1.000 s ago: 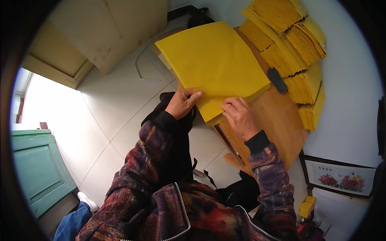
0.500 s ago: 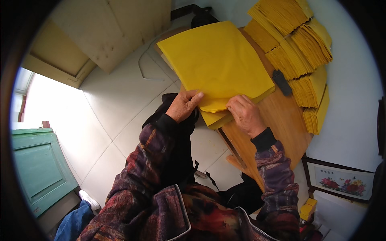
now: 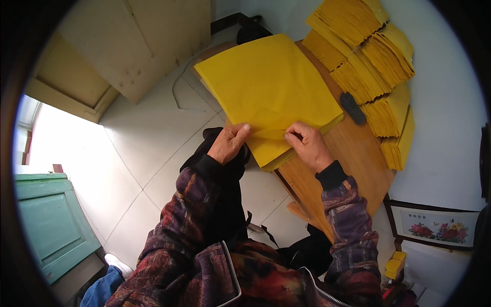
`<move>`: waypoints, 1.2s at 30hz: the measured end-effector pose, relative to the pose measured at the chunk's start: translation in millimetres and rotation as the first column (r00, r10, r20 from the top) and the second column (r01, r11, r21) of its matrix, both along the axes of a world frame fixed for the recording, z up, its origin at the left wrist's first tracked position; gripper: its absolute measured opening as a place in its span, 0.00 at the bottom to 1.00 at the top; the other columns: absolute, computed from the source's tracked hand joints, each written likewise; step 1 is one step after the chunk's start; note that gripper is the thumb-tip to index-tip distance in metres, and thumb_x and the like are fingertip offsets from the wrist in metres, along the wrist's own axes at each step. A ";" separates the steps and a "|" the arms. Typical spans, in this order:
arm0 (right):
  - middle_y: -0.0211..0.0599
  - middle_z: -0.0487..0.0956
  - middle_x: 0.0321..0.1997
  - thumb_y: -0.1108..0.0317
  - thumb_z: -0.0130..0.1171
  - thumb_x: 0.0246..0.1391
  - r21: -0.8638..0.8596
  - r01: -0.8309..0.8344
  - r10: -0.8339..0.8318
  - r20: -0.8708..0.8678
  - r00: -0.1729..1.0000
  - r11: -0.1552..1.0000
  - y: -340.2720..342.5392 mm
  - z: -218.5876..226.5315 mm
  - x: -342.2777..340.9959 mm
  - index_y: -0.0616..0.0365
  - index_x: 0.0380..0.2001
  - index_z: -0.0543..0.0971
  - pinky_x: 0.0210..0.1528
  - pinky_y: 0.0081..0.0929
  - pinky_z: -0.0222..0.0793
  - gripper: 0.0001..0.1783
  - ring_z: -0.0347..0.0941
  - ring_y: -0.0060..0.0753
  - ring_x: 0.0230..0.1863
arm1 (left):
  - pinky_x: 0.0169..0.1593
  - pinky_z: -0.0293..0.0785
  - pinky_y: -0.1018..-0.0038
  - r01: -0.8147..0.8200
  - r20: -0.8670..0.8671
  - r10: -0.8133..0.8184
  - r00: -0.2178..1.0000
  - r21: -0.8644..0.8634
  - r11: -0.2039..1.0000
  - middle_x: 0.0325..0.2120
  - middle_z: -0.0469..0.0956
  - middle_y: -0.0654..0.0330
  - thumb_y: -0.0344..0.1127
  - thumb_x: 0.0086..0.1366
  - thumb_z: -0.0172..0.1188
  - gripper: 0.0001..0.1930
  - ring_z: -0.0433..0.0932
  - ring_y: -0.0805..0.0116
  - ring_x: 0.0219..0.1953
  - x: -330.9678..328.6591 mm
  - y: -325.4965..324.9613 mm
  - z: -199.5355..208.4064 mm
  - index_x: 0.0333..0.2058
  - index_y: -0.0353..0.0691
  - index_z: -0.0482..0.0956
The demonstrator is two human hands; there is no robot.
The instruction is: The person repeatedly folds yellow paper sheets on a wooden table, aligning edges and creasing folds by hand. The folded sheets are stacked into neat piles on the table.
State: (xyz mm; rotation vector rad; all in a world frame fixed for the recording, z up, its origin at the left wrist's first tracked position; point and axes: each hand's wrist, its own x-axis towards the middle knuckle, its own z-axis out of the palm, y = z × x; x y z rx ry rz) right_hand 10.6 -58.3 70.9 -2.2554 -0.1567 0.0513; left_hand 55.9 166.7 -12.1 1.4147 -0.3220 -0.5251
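A thick stack of large yellow paper sheets (image 3: pixel 268 77) lies on the wooden table, its near corner toward me. My left hand (image 3: pixel 228 143) is closed at the stack's left near edge, with the thumb on top and the fingers mostly hidden. My right hand (image 3: pixel 310 146) pinches the near edge of a thin yellow paper sheet (image 3: pixel 270 134) between thumb and forefinger. That sheet stretches between both hands, slightly raised over the rest of the stack.
Folded bundles of yellow paper (image 3: pixel 376 56) are piled by the wall at the right. A dark grey object (image 3: pixel 353 108) lies on the wooden table (image 3: pixel 353 163) beside the stack. A green cabinet door (image 3: pixel 51 225) and someone's white shoe (image 3: pixel 118 265) are at lower left.
The lifted, curled near edge of the paper has come down flatter, and only a thin sheet shows between my hands. My right hand's pinch has shifted slightly. The whole view has moved a little.
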 end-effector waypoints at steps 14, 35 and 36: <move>0.40 0.75 0.37 0.77 0.60 0.48 -0.366 0.149 0.042 0.465 0.884 0.919 7.0 3.2 -25.9 0.60 0.36 0.77 0.42 0.34 0.69 0.09 0.71 0.44 0.41 | 0.42 0.71 0.76 -0.023 0.107 0.019 0.994 0.037 0.999 0.32 0.80 0.62 0.44 0.70 0.52 0.19 0.73 0.75 0.35 -0.8 -3.1 -5.9 0.43 0.30 0.77; 0.36 0.73 0.32 0.78 0.61 0.43 -0.347 -0.060 0.159 0.262 0.952 0.936 -2.7 4.8 -6.4 0.58 0.28 0.76 0.41 0.36 0.67 0.06 0.69 0.44 0.39 | 0.48 0.70 0.77 -0.054 -0.106 0.040 0.994 -0.135 0.989 0.37 0.80 0.60 0.48 0.72 0.47 0.23 0.74 0.74 0.41 -2.8 -6.6 -1.6 0.44 0.29 0.76; 0.37 0.73 0.32 0.79 0.61 0.43 -0.321 -0.062 0.141 0.230 0.963 0.945 -3.5 5.5 -5.0 0.59 0.27 0.75 0.40 0.35 0.67 0.07 0.69 0.44 0.39 | 0.48 0.70 0.78 -0.055 -0.099 0.041 0.994 -0.149 0.987 0.38 0.80 0.60 0.48 0.72 0.47 0.23 0.74 0.74 0.41 -2.8 -6.4 -1.8 0.44 0.29 0.76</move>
